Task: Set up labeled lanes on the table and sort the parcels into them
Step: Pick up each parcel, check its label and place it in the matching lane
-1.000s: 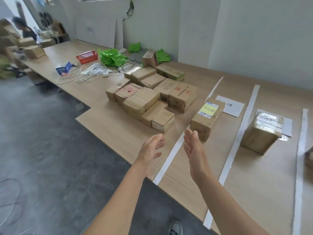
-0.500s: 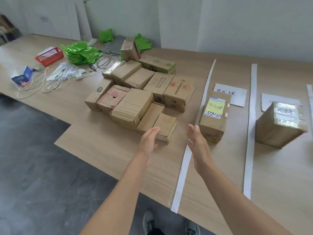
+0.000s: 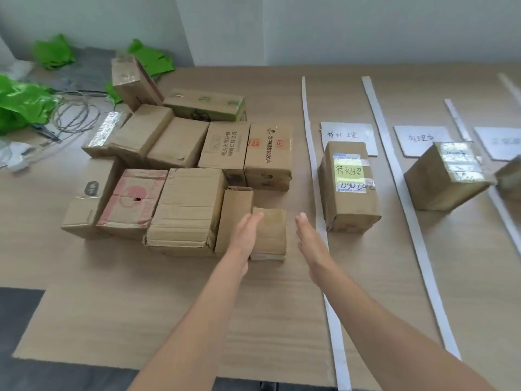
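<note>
The wooden table (image 3: 112, 292) carries everything, and the small parcel (image 3: 272, 232) at the near right corner of the unsorted pile (image 3: 183, 204) is the thing to place all else by. The pile spreads to its left and beyond it. To its right runs the first white strip (image 3: 311, 165), and past that strip stands a parcel with a yellow note (image 3: 349, 187) in the lane headed by a paper label (image 3: 348, 134). A narrow box (image 3: 234, 215) lies flush against the small parcel's left side. The small parcel's long axis runs away from the person, roughly parallel to the strip. The left hand (image 3: 245, 238) lies along its left flank, fingers straight, holding nothing; whether it touches the cardboard I cannot tell. The right hand (image 3: 310, 244), equally flat and empty, is just beside the right flank with bare table between. The left hand is the nearer, so the right must close inward. Room is open on the near and right sides, tight on the left.
</note>
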The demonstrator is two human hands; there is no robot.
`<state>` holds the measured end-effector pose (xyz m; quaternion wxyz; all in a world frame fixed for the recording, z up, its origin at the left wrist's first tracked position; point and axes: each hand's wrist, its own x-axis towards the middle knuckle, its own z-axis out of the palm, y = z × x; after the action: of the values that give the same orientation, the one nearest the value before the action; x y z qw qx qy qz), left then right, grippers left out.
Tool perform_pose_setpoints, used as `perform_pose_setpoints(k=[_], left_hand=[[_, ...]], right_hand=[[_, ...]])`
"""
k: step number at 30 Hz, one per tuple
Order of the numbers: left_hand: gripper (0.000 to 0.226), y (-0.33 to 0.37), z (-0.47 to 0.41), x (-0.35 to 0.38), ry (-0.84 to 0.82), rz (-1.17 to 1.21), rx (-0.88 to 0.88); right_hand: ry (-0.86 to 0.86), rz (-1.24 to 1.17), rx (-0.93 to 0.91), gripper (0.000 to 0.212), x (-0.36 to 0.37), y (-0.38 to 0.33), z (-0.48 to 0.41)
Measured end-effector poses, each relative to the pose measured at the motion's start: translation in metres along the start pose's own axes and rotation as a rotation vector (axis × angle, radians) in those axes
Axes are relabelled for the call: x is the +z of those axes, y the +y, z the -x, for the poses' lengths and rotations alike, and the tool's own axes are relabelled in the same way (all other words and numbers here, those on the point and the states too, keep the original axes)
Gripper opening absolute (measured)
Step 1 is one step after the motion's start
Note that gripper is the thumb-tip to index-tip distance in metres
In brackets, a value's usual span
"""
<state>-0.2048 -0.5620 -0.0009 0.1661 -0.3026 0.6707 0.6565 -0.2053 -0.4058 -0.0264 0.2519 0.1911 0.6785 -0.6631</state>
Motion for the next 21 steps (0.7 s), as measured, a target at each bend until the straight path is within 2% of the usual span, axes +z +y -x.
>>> perform_pose_setpoints(k=[2, 3, 5, 6, 9, 10, 12, 14, 15, 18, 21], left_hand=[[0.033, 0.003, -0.007, -0.002, -0.030, -0.024, -0.027], [0.038, 0.004, -0.010, -0.004, -0.044, -0.039, -0.033], [0.074, 0.004, -0.016, -0.005, -0.062, -0.065, -0.055], [0.084, 0.004, -0.020, -0.006, -0.065, -0.063, -0.068], [0.050, 0.006, -0.022, -0.008, -0.106, -0.059, -0.086], [0.057, 0.006, -0.023, -0.009, -0.118, -0.058, -0.087], [0.089, 0.002, -0.026, -0.010, -0.131, -0.048, -0.099], [0.097, -0.004, -0.028, -0.012, -0.141, -0.013, -0.078], [0.092, -0.003, -0.025, -0.013, -0.132, 0.002, -0.080], [0.054, 0.004, -0.012, -0.013, -0.139, 0.076, -0.056], [0.047, 0.009, 0.001, -0.012, -0.136, 0.158, -0.028]], right_hand=[[0.049, 0.002, 0.047, 0.080, 0.007, 0.000, -0.009], [0.073, -0.003, 0.067, 0.080, 0.009, -0.001, -0.012], [0.104, -0.019, 0.094, 0.080, 0.014, -0.002, -0.017], [0.113, -0.029, 0.106, 0.079, 0.016, -0.003, -0.020], [0.126, -0.022, 0.126, 0.065, 0.021, -0.003, -0.024], [0.120, -0.017, 0.127, 0.059, 0.023, -0.002, -0.025], [0.112, -0.026, 0.123, 0.058, 0.024, 0.002, -0.030], [0.114, -0.053, 0.109, 0.056, 0.023, 0.002, -0.028], [0.112, -0.073, 0.096, 0.053, 0.022, -0.001, -0.023], [0.111, -0.144, 0.048, 0.047, 0.017, -0.014, -0.002], [0.140, -0.195, -0.036, 0.044, 0.007, -0.024, 0.019]])
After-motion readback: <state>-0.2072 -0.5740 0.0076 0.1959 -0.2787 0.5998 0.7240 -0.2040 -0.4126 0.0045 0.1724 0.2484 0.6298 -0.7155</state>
